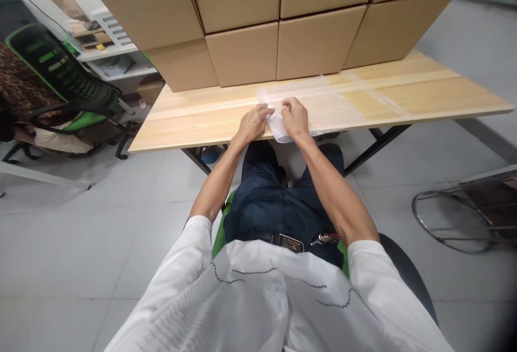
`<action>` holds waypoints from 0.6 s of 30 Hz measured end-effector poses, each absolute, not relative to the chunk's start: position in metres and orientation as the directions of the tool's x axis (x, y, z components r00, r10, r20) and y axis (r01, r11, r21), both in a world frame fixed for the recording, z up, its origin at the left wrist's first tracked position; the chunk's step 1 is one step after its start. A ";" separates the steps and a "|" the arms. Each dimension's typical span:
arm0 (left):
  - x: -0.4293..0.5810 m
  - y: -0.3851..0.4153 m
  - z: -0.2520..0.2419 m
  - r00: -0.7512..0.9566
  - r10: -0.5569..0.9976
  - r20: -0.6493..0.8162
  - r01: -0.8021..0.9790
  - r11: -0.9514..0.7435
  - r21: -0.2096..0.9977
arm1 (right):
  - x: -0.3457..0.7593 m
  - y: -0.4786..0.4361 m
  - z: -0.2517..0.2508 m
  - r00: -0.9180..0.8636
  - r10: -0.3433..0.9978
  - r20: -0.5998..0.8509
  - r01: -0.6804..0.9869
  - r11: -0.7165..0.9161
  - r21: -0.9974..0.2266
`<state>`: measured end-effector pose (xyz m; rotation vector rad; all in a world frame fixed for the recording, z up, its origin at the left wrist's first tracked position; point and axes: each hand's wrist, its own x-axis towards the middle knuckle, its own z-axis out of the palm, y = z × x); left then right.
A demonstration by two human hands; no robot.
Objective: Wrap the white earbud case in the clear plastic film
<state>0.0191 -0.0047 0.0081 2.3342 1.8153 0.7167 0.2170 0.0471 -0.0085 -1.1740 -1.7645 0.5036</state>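
Clear plastic bag [278, 126] pinched at near bench [194, 120] edge by left hand [252, 124] and right hand [296, 118], fingers closed on film. Judged light, limp, slippery; best gripped at edges. Cardboard boxes [242, 53] stacked at 12 o'clock.

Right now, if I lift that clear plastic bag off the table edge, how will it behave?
The clear plastic bag looks thin and crumpled, so probably floppy and very light. It droops over the table edge, so it may sag or slip between your left hand and right hand.

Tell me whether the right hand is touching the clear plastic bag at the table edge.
Touching. The head view shows the right hand resting on the clear plastic bag, its fingers pinching the film beside the left hand.
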 end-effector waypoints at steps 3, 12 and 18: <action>0.018 -0.003 0.007 0.183 0.935 0.303 0.880 -0.294 0.372 | 0.214 0.042 -0.002 -0.156 0.839 0.521 0.459 0.529 -0.714; 0.014 0.009 0.002 0.261 0.901 0.348 0.810 -0.400 0.429 | 0.204 0.050 -0.003 -0.295 0.835 0.465 0.473 0.550 -0.688; 0.009 0.014 -0.001 0.278 0.888 0.366 0.782 -0.431 0.451 | 0.209 0.046 -0.006 -0.321 0.852 0.415 0.492 0.524 -0.695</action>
